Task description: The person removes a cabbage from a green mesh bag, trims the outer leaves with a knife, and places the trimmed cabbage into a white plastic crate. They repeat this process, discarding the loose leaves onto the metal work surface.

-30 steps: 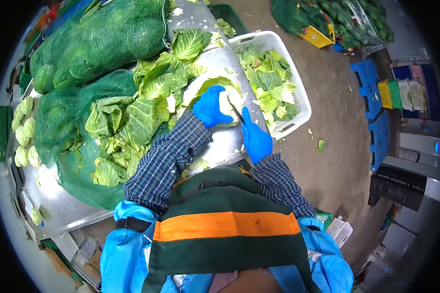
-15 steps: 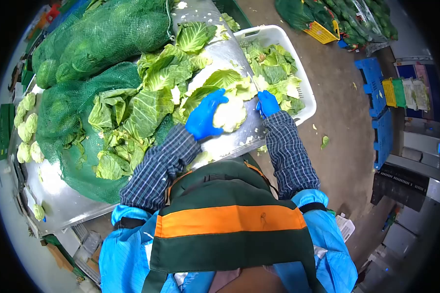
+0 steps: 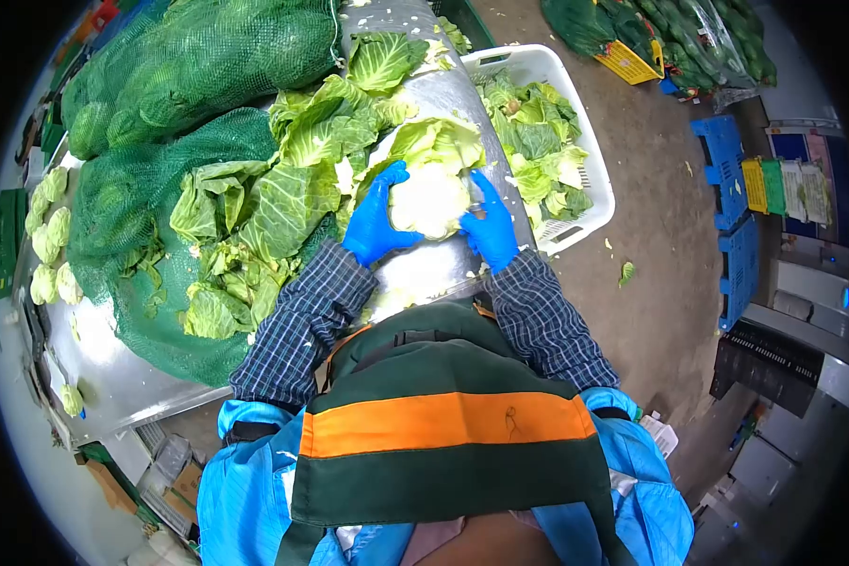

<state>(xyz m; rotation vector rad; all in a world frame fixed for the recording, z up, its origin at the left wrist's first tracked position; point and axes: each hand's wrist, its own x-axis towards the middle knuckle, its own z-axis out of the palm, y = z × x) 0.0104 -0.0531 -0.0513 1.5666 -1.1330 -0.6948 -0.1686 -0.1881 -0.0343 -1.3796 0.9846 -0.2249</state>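
A pale cauliflower head (image 3: 429,201) with green leaves behind it lies on the metal table (image 3: 434,269) near its front edge. My left hand (image 3: 379,219), in a blue glove, is curved round its left side, fingers closed against it. At its right side my right hand (image 3: 489,224), also gloved in blue, presses with its fingers, so both hands hold the head between them. Loose green leaves (image 3: 288,203) are heaped to the left of my left hand.
Green net sacks (image 3: 208,75) of round vegetables fill the table's left part. A white basket (image 3: 598,179) of leaves stands right of the table. Several small pale heads (image 3: 58,226) lie at the far left. Blue pallets (image 3: 738,274) stand on the right.
My right hand has moved left from the table's right edge onto the cauliflower. The head has turned slightly, and my left hand has shifted a little left with it.
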